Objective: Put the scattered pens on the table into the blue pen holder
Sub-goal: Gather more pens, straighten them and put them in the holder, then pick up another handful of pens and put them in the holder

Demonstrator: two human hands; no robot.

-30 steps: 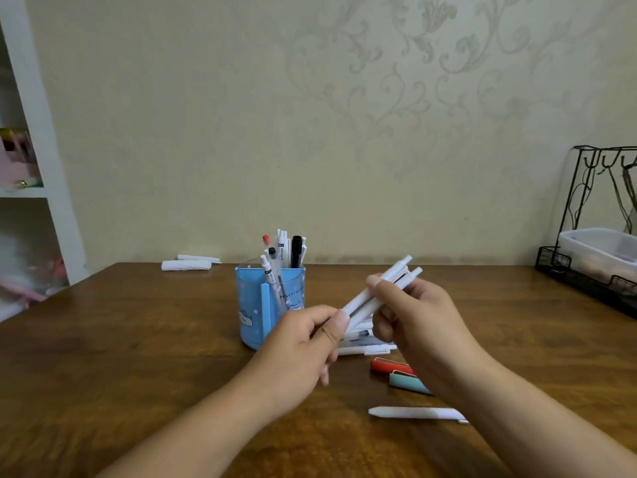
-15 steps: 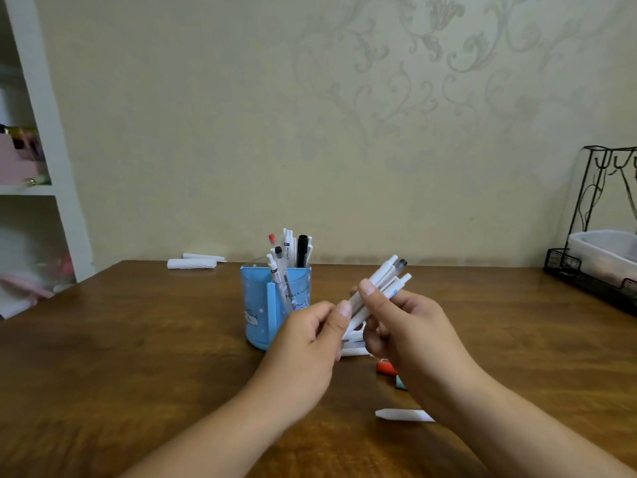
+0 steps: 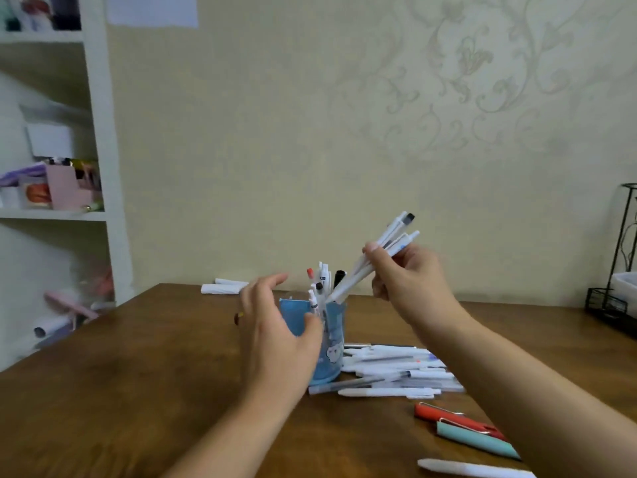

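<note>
**Wooden tabletop and what lies on it**

The brown wooden tabletop (image 3: 138,391) carries a blue pen holder (image 3: 332,343) near its middle, standing upright. Just to the holder's right lies a loose heap of white pens (image 3: 396,374). Nearer the front edge rest a red pen (image 3: 455,420) and a teal pen (image 3: 479,439), side by side, and one white pen (image 3: 472,469) apart. White rolled items (image 3: 222,288) sit at the far edge; a black wire rack (image 3: 610,305) stands far right.

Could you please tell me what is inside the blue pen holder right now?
Several pens stand upright in the blue pen holder; their lower ends are hidden by its wall and the left hand.
</note>
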